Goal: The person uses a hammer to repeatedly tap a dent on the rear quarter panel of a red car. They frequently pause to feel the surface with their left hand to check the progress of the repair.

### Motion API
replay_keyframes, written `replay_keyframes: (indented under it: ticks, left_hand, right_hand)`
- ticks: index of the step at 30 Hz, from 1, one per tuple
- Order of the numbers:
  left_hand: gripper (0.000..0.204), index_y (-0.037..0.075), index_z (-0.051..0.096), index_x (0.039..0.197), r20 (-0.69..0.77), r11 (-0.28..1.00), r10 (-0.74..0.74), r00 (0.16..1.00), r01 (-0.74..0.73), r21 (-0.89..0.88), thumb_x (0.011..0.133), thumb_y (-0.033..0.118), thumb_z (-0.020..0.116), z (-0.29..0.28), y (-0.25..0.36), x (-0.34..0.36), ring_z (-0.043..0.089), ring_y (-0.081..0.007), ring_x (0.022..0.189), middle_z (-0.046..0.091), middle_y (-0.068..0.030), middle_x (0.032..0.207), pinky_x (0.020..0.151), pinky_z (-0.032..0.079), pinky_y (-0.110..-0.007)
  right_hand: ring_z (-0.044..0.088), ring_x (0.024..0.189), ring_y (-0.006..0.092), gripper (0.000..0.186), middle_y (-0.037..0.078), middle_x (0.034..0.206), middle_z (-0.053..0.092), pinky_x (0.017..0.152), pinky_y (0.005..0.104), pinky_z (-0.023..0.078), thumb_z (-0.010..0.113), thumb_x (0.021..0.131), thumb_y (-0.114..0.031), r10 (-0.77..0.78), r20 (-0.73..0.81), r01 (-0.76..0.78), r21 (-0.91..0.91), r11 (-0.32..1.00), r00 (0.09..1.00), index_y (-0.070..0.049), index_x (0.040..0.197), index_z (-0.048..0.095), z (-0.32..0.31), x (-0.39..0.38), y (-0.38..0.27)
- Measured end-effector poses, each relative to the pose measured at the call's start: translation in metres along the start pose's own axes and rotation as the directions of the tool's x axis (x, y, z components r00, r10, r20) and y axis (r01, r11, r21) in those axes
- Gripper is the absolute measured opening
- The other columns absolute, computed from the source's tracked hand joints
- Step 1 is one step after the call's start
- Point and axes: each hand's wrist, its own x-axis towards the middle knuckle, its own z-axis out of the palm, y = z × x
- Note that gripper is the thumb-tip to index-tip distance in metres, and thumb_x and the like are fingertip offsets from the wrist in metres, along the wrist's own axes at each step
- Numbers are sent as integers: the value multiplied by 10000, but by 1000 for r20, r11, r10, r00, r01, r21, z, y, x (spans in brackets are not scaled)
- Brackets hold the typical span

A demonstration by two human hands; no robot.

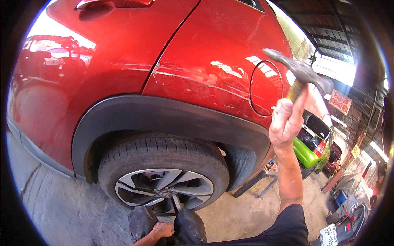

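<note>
My right hand (pixel 286 123) grips the yellow handle of a body hammer (pixel 305 74), raised with its grey metal head in front of the round fuel flap (pixel 262 90) of a red car. The red rear panel (pixel 193 41) shows scrapes and chipped paint. Below it are black arch trim (pixel 172 110) and a wheel (pixel 133 153) with a two-tone rim. My left hand (pixel 163 229) is low by my knees, fingers curled; what they hold, if anything, is hidden. Whether the hammer touches the car is unclear.
A metal stand (pixel 266 184) is beside the wheel on the concrete floor (pixel 246 217). A bright green car (pixel 303 152) stands behind at the right, with a motorcycle (pixel 351 225) and assorted clutter along the right side of the roofed workshop.
</note>
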Motion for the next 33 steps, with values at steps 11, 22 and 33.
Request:
replay_keyframes:
  ticks: [11,22,33]
  left_hand:
    - [479,125,655,1210,11,1000,-8,1000,8,-5,896,467,541,10,0,2,665,-364,1031,707,-164,1096,916,505,-485]
    - [476,130,658,1208,-3,1000,-5,1000,5,10,885,465,560,5,-1,2,674,-372,998,709,-176,1074,907,510,-496]
    - [461,86,663,1128,-26,1000,19,999,-20,-7,879,463,570,0,2,-1,675,-376,997,709,-183,1042,874,529,-483]
  right_hand:
    - [471,562,90,534,40,687,525,501,262,419,444,1042,-108,-22,-198,46,121,992,980,-16,1538,271,-6,-17,0]
    - [592,787,184,509,169,1098,627,751,294,531,468,1002,-20,-9,-73,5,-53,999,997,-2,1498,352,-3,-27,5]
    - [728,891,308,511,260,1199,650,733,345,558,542,956,-5,-32,190,80,-248,965,981,47,1447,413,-3,-36,3]
